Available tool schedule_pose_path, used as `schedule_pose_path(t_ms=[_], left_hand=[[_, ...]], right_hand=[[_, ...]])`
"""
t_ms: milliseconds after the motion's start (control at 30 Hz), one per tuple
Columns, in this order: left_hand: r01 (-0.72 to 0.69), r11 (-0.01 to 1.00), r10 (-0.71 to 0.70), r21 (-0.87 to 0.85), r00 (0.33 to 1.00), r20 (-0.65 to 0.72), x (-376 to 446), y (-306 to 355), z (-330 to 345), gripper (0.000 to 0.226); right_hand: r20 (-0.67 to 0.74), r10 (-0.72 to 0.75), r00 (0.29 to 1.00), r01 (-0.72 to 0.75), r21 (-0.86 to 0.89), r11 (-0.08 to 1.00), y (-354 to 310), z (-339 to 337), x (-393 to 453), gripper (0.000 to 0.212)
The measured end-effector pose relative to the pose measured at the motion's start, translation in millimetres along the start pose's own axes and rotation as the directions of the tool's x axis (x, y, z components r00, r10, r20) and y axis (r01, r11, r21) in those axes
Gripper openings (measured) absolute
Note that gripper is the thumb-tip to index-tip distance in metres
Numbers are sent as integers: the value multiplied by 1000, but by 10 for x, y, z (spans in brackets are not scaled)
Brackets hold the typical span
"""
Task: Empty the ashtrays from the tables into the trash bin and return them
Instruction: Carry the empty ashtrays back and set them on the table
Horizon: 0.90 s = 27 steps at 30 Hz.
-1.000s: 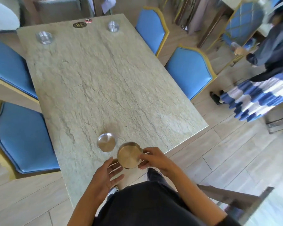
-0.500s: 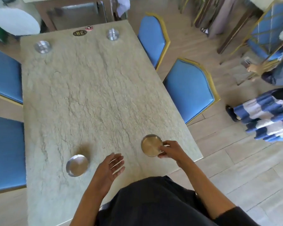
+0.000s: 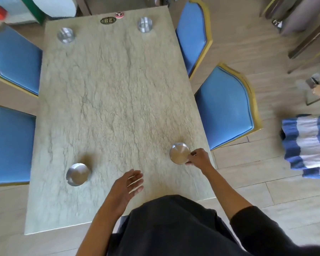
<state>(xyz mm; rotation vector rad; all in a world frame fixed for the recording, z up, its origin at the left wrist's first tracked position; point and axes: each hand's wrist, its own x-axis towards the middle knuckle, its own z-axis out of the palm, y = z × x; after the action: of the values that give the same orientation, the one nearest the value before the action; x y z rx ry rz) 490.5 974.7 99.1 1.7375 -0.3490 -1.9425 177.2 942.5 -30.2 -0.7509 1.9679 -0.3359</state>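
Several round metal ashtrays sit on the pale stone table (image 3: 109, 93). My right hand (image 3: 199, 157) pinches the rim of a brass-toned ashtray (image 3: 179, 153) near the table's near right edge. A silver ashtray (image 3: 77, 174) lies alone at the near left. My left hand (image 3: 129, 183) hovers over the near middle of the table with fingers straight, holding nothing. Two more silver ashtrays stand at the far end, one at the far left (image 3: 65, 35) and one at the far right (image 3: 144, 24). No trash bin is in view.
Blue padded chairs flank the table, two on the right (image 3: 227, 106) and two on the left (image 3: 11, 143). A dark oval table-number badge (image 3: 108, 20) and a small red disc (image 3: 119, 14) lie at the far edge. A person in a striped skirt (image 3: 308, 145) stands at the right.
My right hand carried the brass-toned ashtray from in front of me to the near right edge. My left hand let go and drew back. The view shifted right relative to the table.
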Motion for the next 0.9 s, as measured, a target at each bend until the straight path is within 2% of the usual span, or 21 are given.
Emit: schedule_pose_path(t_ms=[133,233,433,500,667,900], left_hand=[[-15,1000,15,16,999,-28,65,0,87,25],[2,999,-3,35,1000,2,175,-33,196,25],[62,994,-62,84,998,-2,491,-79,473,32],[84,988,-82,132,996,-22,621,-76,601,29],[106,966,-106,234,994,-11,915,-88,993,33],[136,941,-147,311,989,14,964,-154,1224,37]], right_hand=[[0,-1,1000,1,-85,996,-43,16,91,26],[2,-21,1000,21,-129,991,-61,-1,109,31],[19,-66,998,69,-203,977,-66,51,199,20],[13,-92,996,93,-201,975,-75,39,196,13],[-28,-112,993,106,-150,983,-27,-35,225,15],[16,-110,994,111,-129,985,-22,-99,199,13]])
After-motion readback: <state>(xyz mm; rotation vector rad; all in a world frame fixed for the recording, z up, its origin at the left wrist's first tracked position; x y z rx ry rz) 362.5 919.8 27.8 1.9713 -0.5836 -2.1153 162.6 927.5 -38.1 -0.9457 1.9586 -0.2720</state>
